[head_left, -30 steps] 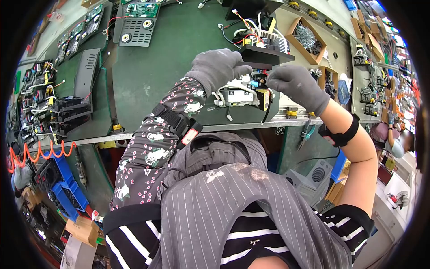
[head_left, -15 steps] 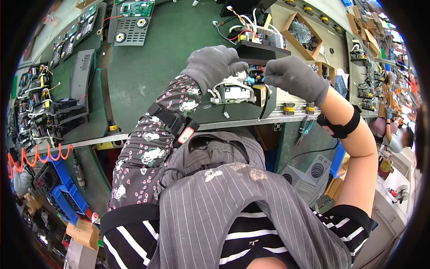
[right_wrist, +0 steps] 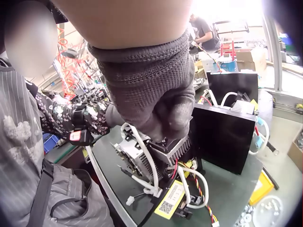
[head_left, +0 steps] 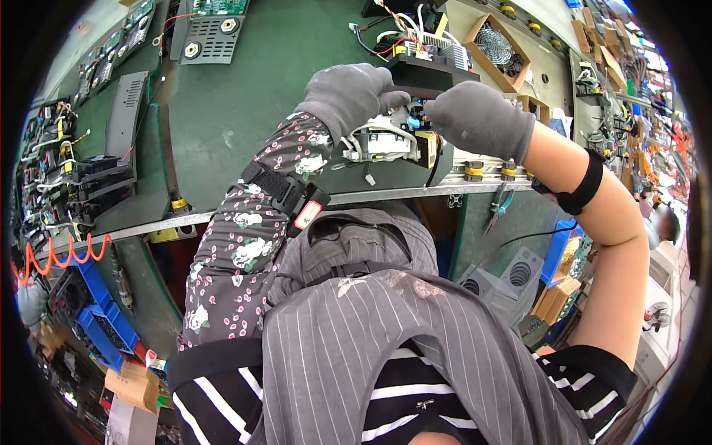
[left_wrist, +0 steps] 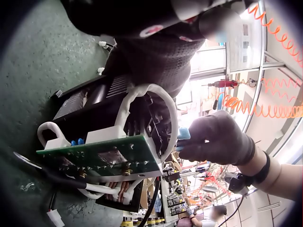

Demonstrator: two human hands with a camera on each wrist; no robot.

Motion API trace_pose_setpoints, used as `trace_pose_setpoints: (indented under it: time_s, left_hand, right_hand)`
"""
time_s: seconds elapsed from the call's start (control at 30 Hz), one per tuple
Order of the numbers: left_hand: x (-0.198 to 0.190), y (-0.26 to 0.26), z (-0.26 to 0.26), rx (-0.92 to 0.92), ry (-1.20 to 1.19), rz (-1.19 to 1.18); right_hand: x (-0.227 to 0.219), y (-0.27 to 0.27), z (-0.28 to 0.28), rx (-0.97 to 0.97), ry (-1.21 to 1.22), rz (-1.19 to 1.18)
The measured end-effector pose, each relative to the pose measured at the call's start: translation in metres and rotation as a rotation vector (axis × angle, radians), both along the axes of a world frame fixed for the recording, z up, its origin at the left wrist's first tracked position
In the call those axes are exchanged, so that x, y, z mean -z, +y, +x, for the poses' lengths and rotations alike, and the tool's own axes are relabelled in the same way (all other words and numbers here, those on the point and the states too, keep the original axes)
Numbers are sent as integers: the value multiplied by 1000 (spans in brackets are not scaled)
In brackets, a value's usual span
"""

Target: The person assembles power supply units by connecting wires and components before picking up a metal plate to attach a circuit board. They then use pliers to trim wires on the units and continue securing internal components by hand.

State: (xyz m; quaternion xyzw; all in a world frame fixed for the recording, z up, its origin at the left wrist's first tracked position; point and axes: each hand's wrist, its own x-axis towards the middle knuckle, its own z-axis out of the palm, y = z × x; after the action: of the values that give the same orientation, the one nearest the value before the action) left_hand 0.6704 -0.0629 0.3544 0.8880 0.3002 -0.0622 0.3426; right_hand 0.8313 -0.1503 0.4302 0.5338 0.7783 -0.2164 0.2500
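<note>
Since a second ago our right hand [head_left: 478, 119] has moved in closer, from just off the open side of the power supply unit [head_left: 400, 144] to right against it, and the whole unit now sits a little higher in the head view.

Starting at the left, a row of black fan units [head_left: 89, 189] and wired parts lines the far edge of the green bench [head_left: 237, 104]. An orange coiled hose [head_left: 59, 256] hangs below the bench edge, above blue bins [head_left: 100, 319]. Further along, a perforated metal plate [head_left: 206, 37] lies flat near the top.

Near the centre, our left hand [head_left: 345, 96], in a grey glove, has its fingers curled over the black casing of the unit and grips it, holding it propped on the bench near the front edge. Its circuit board [left_wrist: 102, 158] and looping white wires [left_wrist: 151, 113] are exposed.

To the right, our gloved right hand pinches a small blue connector [left_wrist: 183, 134] between its fingertips [left_wrist: 191, 150], just beside the white wire loop. Beyond it, a cardboard box [head_left: 495, 44] holds a wire fan guard.
</note>
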Motion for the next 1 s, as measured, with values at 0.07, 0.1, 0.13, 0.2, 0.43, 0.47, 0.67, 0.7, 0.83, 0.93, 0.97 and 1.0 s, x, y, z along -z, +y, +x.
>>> trace_pose_setpoints:
  time_s: [0.07, 0.1, 0.13, 0.2, 0.43, 0.47, 0.67, 0.7, 0.83, 0.93, 0.97, 1.0]
  left_hand:
    - [3, -2, -1, -6, -26, 60]
    - [4, -3, 0, 1, -16, 54]
    - [4, -1, 0, 2, -8, 53]
    - [7, -1, 0, 6, -23, 57]
    - [7, 1, -1, 20, -37, 41]
    - [6, 1, -1, 21, -30, 37]
    - [8, 1, 0, 27, -38, 16]
    - [3, 0, -2, 30, -34, 14]
    - [4, 3, 0, 42, -46, 24]
    - [3, 3, 0, 68, -39, 45]
    - [4, 4, -1, 76, -53, 34]
    - [4, 4, -2, 84, -65, 25]
  right_hand:
    - [5, -4, -1, 12, 5, 24]
    - [7, -8, -2, 30, 11, 50]
    - [9, -10, -1, 29, 6, 51]
    - [12, -12, 1, 32, 44, 121]
    - [9, 15, -2, 37, 52, -83]
    - [10, 12, -4, 33, 52, -87]
    - [15, -19, -12, 170, -20, 173]
    - [14, -17, -12, 174, -34, 129]
    - [9, -13, -7, 145, -17, 92]
    - [1, -20, -15, 192, 22, 292]
    - [2, -22, -17, 143, 47, 386]
    - [3, -22, -15, 29, 97, 432]
